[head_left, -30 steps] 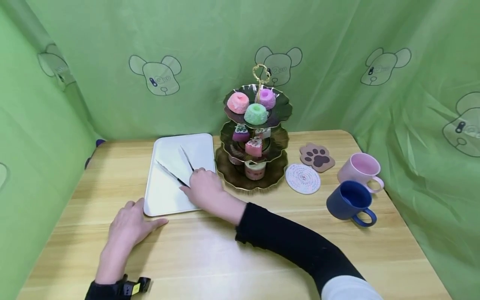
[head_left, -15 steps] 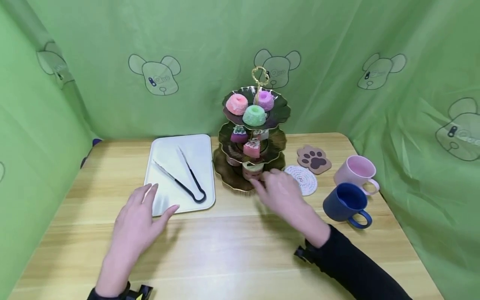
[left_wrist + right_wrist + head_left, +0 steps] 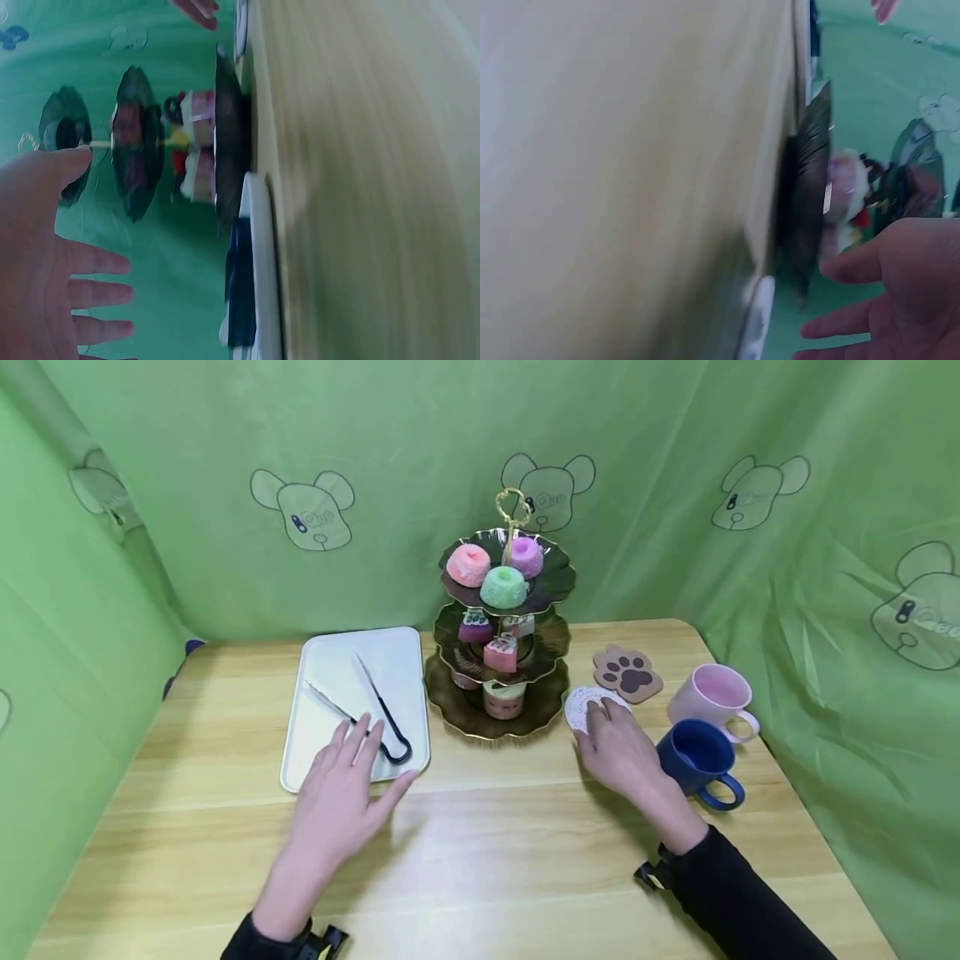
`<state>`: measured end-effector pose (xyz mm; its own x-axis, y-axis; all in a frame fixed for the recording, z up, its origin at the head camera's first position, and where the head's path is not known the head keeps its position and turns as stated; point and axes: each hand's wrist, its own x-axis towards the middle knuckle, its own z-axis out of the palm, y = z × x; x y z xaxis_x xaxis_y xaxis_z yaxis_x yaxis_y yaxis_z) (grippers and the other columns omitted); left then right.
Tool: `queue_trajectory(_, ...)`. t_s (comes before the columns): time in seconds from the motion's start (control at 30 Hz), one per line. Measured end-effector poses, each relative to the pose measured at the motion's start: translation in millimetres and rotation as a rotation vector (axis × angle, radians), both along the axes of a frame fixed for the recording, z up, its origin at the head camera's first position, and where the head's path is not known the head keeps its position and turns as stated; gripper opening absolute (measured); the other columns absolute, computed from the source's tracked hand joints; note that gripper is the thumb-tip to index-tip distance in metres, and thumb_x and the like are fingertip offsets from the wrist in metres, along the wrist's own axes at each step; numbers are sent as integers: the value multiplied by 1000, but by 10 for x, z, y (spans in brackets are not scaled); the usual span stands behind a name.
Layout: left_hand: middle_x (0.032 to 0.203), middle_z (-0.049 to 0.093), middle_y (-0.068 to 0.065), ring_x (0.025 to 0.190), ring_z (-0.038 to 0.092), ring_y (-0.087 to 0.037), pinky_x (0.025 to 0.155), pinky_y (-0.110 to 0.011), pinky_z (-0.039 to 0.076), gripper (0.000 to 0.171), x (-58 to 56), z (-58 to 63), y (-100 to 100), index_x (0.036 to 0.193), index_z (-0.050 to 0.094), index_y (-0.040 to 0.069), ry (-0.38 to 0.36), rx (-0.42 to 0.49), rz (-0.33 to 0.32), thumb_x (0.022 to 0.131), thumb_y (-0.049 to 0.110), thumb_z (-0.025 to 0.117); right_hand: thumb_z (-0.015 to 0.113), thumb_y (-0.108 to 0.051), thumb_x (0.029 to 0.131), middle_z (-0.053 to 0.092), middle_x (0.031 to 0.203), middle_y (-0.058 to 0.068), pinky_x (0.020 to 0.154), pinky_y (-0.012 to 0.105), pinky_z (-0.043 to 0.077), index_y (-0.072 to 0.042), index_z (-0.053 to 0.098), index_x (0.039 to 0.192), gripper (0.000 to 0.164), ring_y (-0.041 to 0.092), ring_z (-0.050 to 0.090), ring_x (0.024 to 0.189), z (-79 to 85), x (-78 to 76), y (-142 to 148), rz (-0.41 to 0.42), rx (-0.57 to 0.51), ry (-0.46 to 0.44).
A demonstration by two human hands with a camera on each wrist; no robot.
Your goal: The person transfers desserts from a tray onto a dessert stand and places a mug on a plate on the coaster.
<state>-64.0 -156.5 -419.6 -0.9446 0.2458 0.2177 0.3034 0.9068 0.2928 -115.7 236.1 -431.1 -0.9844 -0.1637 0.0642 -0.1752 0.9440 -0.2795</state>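
Note:
My left hand point(image 3: 341, 802) hovers over the front edge of a white tray point(image 3: 322, 652), fingers spread. On the tray lie tongs point(image 3: 390, 714) with black handles and thin metal arms, partly hidden by my fingertips. In the left wrist view that hand point(image 3: 37, 247) holds nothing. My right hand point(image 3: 622, 752) is over a round speckled coaster point(image 3: 581, 702) and covers part of it. The right wrist view shows this hand point(image 3: 907, 285) with fingers extended, apart from the coaster point(image 3: 759, 319).
A three-tier stand point(image 3: 457, 714) with toy cakes point(image 3: 504, 587) and dessert cups point(image 3: 503, 701) is between my hands. To the right are a paw-shaped coaster point(image 3: 628, 674), a pink mug point(image 3: 708, 693) and a blue mug point(image 3: 697, 760). Green cloth point(image 3: 420, 460) surrounds the table point(image 3: 480, 877).
My right hand has let go of the tongs, left them on the tray, and moved right past the stand to the round coaster. My left hand has lifted and shifted right over the tray's front.

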Motion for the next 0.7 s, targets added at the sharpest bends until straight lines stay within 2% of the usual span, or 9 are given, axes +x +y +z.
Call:
queue_trajectory(0.3, 169, 35, -16, 155, 30, -44, 118, -66, 34, 85, -34, -142, 239, 161, 44, 8, -33, -26, -51, 103, 69, 48, 54, -37, 109, 38, 157, 39, 118, 68, 33, 10, 46, 153, 65, 61, 36, 144, -134, 6, 76, -26, 37, -148)
queue_trajectory(0.47, 166, 40, -17, 154, 33, -45, 117, -66, 36, 84, -33, -166, 310, 160, 45, 8, -26, -34, -59, 102, 68, 51, 53, -39, 110, 39, 158, 38, 118, 68, 32, 9, 45, 154, 65, 60, 37, 144, -141, 72, 50, -21, 38, -163)
queue_trajectory(0.7, 167, 40, -14, 154, 33, -43, 117, -66, 35, 80, -10, -175, 414, 159, 47, 9, -43, -23, -82, 102, 65, 54, 57, -38, 109, 50, 150, 35, 113, 67, 39, 7, 55, 148, 59, 58, 46, 138, -78, 258, -105, 41, 70, -135)
